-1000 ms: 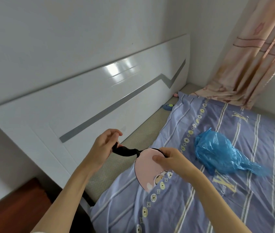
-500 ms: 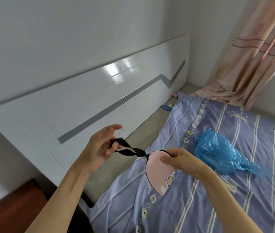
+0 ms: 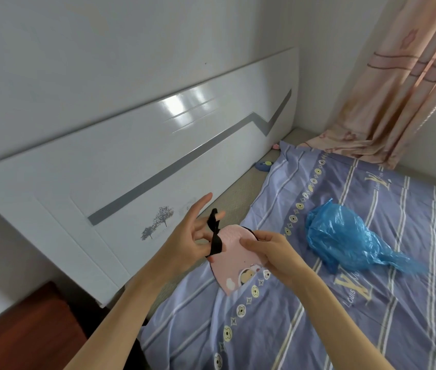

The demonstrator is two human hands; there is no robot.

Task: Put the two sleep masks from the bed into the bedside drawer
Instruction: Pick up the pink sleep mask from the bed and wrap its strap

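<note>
A pink sleep mask [image 3: 234,256] with a cartoon print and a black elastic strap [image 3: 214,235] is held in the air above the bed's near left corner. My right hand [image 3: 270,252] pinches the mask's upper right edge. My left hand [image 3: 185,236] is beside it with fingers spread, the strap looped across its fingers. A second small blue object, possibly another mask [image 3: 263,164], lies by the headboard on the far mattress edge. The bedside drawer's dark wooden top [image 3: 22,332] shows at lower left; the drawer itself is hidden.
A crumpled blue plastic bag [image 3: 345,236] lies on the purple striped sheet [image 3: 318,316]. The white headboard [image 3: 131,161] runs along the left. A pink curtain [image 3: 398,89] hangs at the far right corner.
My hands have come closer together. The strap, stretched sideways before, now stands folded upright against my left fingers, which have spread apart. The mask has turned slightly.
</note>
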